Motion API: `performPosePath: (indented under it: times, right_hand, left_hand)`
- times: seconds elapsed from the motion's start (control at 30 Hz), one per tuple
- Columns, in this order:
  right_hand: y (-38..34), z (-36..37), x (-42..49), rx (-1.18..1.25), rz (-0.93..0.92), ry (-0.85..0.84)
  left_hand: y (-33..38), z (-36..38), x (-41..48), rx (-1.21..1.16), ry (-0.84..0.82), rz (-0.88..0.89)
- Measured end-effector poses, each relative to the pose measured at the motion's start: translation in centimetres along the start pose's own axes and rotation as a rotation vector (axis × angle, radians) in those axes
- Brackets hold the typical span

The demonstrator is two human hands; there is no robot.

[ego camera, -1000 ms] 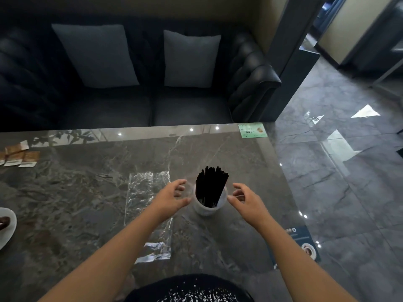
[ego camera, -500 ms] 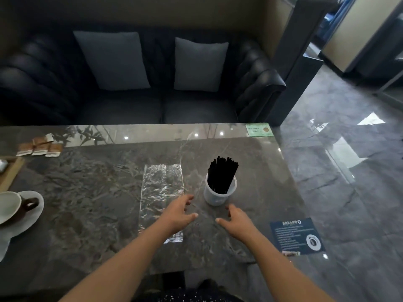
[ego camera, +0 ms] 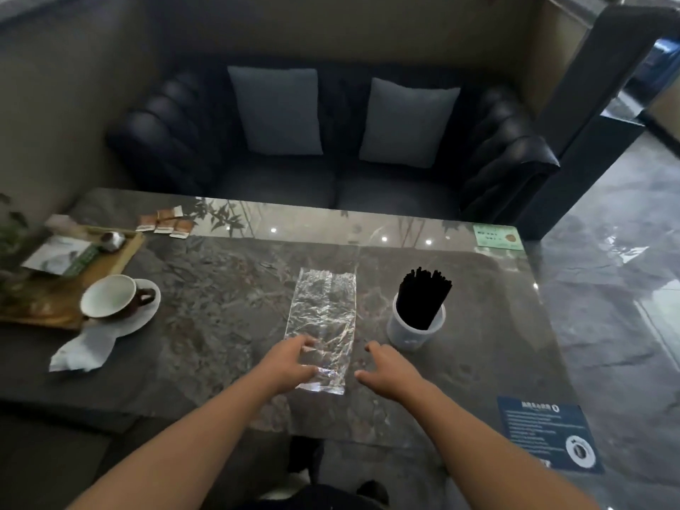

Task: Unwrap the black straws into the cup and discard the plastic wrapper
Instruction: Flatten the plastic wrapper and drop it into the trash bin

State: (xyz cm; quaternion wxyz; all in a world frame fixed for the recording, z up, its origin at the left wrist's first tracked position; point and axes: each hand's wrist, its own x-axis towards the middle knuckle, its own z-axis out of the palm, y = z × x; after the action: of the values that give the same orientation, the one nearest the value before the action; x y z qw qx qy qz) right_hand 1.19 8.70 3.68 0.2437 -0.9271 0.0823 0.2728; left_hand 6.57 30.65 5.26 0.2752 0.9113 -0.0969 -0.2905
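Black straws (ego camera: 423, 300) stand bunched in a pale cup (ego camera: 408, 334) on the right part of a dark marble table (ego camera: 220, 296), leaning slightly right. The clear plastic wrapper (ego camera: 323, 311) lies flat just left of the cup, running from far to near. The left hand (ego camera: 289, 362) is at the wrapper's near left corner, its fingers apart and loosely bent over the plastic without clamping it. The right hand (ego camera: 388, 369) hovers just right of the wrapper's near end, fingers spread and holding nothing. At the far left are a coffee cup (ego camera: 108, 297) on a saucer (ego camera: 147, 307), a crumpled napkin (ego camera: 82, 349) and a wooden tray (ego camera: 121, 252). A black sofa (ego camera: 331, 185) stands beyond the table.
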Motion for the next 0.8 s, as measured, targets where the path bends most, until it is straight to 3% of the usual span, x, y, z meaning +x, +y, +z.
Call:
performPosePath:
  times: [0.23, 0.4, 0.8]
  right_hand:
    - [-2.5, -0.6, 3.8, -0.035, 0.031, -0.001]
    - [-3.1, -0.9, 6.3, 0.069, 0.135, -0.005]
    - [-3.5, 0.6, 8.6, 0.083, 0.252, 0.101]
  left_hand:
    - [-2.8, -2.8, 3.4, 0.156, -0.079, -0.021]
    - [-4.9, -5.0, 6.3, 0.226, -0.127, -0.013]
    - [-7.1, -5.5, 10.2, 0.321, -0.135, -0.015]
